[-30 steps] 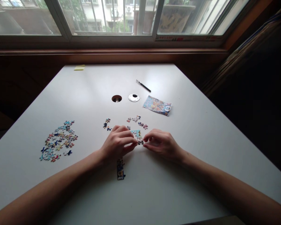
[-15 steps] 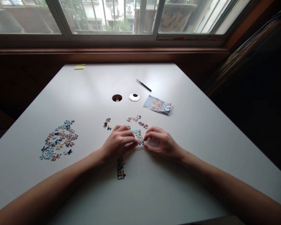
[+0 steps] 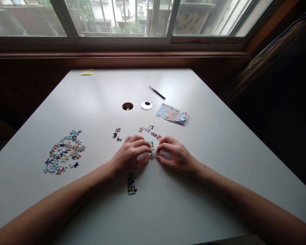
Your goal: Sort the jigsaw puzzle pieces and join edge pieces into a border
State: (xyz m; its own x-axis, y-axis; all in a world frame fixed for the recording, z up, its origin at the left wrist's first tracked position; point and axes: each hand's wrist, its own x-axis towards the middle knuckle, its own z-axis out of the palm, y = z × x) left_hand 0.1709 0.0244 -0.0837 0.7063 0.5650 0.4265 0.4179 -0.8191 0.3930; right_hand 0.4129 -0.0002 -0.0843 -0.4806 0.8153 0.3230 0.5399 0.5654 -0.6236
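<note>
Between my two hands lies a small joined section of jigsaw puzzle [image 3: 153, 149], light blue at its top, partly covered by my fingers. My left hand [image 3: 132, 152] pinches at its lower left side with thumb and fingers. On the other side my right hand [image 3: 174, 153] has its fingers curled, the tips pressing on the section's lower right edge. A dark joined puzzle strip [image 3: 131, 183] lies below my left hand, its upper end hidden under it. Just beyond my hands are a few loose puzzle pieces [image 3: 156, 135].
A heap of loose puzzle pieces [image 3: 65, 153] spreads at the left. Several pieces [image 3: 116, 133] sit beyond my left hand. Farther back lie a picture sheet [image 3: 172, 114], a pen [image 3: 157, 92], a round metal cap [image 3: 146, 105], a cable hole [image 3: 128, 106] and a yellow sticky note [image 3: 87, 72].
My left hand's fingertips have shifted slightly right over the puzzle section, covering more of its left part. My right hand stays nearly in place.
</note>
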